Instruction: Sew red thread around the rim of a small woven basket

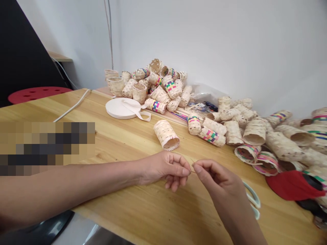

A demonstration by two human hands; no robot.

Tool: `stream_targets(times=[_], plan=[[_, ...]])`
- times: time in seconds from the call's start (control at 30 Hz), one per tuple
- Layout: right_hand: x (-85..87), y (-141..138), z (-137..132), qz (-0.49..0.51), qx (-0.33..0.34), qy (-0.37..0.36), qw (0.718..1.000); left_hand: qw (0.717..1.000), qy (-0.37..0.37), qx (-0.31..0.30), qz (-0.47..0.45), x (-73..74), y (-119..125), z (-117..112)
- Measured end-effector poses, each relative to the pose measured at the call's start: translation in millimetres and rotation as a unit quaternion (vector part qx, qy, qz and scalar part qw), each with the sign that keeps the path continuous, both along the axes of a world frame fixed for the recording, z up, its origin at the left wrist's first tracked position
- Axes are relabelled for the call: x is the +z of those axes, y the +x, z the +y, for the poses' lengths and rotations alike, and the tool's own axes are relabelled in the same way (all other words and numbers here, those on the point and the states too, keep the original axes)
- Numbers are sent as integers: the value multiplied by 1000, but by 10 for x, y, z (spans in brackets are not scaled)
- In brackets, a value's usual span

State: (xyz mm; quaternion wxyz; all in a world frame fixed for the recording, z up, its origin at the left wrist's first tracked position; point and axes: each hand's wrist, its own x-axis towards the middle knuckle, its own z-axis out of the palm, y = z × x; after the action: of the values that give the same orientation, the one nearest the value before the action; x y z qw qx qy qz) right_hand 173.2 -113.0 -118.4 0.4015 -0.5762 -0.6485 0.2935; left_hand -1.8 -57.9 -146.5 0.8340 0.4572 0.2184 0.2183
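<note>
My left hand (170,170) is pinched, thumb against forefinger, on one end of a thin tan strand (193,172). Facing it, my right hand (217,177) pinches the same strand between thumb and fingertips, a short gap away. Whether the strand is thread or a fine bamboo sliver I cannot tell. Just beyond my left hand a small woven bamboo basket (165,131) lies on its side, its mouth toward me. Pale green scissor handles (252,197) show from behind my right wrist; the blades are hidden.
A flat roll of white ribbon (120,108) lies on the wooden table (112,143), its tail loose. Several woven baskets (159,93) are heaped along the wall, and more (255,131) spread to the right. A red cap (291,185) sits at the right. A white cable (73,105) crosses the left edge.
</note>
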Motion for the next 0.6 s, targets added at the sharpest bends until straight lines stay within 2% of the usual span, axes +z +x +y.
stream_targets(times=[0.17,0.3,0.43,0.6], plan=[[-97,-42,-2,56,-84,47,994,999,17,32,-11,-10,8,15],[-146,-65,-34,27,-90,55,994,998,16,50,-19,-18,14,11],[-164,-77,-43,-10,-99,93,991,998,10,52,-17,-27,16,2],[-179,-79,-35,-31,-71,101,992,998,13,52,-18,-25,13,-2]])
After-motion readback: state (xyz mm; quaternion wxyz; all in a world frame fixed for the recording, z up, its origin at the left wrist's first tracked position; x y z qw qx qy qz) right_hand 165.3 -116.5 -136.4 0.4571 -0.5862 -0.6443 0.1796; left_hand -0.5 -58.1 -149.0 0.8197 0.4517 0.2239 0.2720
